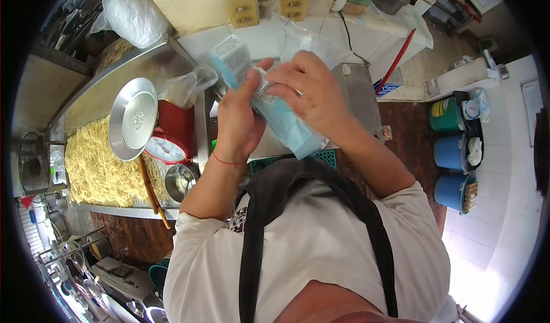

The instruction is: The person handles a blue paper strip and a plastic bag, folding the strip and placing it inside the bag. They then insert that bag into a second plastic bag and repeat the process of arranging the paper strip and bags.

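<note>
A light blue and white printed plastic packet (289, 127) is held up in front of my chest, its long body slanting down to the right. My left hand (243, 108) is wrapped around its left side, thumb raised against the printed face. The fingers of my right hand (309, 88) are bent and pinch at the printed middle of the packet. What exactly the right fingertips grip is partly hidden. Behind the hands lies a clear plastic bag (312, 42) on the metal counter (361, 94).
To the left, a tray of yellow noodles (103, 162) holds a pair of wooden sticks (150, 188). Beside it stand a red scale (175, 122) with a metal pan (134, 119) and a steel bowl (180, 181). Blue buckets (448, 152) line the right wall.
</note>
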Motion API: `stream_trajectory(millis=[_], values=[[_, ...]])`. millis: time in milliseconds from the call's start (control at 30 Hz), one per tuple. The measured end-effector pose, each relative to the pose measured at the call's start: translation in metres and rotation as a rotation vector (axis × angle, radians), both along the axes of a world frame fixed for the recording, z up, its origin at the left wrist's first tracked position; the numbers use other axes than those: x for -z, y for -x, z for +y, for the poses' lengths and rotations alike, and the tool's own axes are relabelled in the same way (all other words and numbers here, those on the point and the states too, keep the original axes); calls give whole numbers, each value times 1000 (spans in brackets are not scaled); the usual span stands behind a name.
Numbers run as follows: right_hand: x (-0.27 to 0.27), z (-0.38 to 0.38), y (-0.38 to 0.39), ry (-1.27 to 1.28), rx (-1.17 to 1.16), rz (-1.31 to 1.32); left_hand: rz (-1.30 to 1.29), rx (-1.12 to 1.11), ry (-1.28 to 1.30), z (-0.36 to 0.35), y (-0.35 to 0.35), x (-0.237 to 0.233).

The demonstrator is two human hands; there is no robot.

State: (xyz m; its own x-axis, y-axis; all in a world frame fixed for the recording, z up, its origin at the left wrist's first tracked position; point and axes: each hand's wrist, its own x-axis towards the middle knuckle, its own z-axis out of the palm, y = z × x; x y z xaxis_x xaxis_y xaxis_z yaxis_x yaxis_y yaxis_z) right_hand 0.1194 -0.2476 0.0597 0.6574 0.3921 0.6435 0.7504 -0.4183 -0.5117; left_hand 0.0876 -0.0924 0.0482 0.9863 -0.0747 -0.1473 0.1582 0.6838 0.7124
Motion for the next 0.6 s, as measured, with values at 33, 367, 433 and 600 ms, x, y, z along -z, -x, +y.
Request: stream_trajectory(millis=[33,367,433,600], values=[[-1,-3,-1,10,-12,-24,12,17,10,1,0,2],[-2,-16,10,-63,-170,-163,46,-64,134,0,0,1],[-5,-24,15,-321,-259,86,-77,-83,256,23,-11,21],[5,-77,17,-749,-414,556,-486,32,262,96,2,1]])
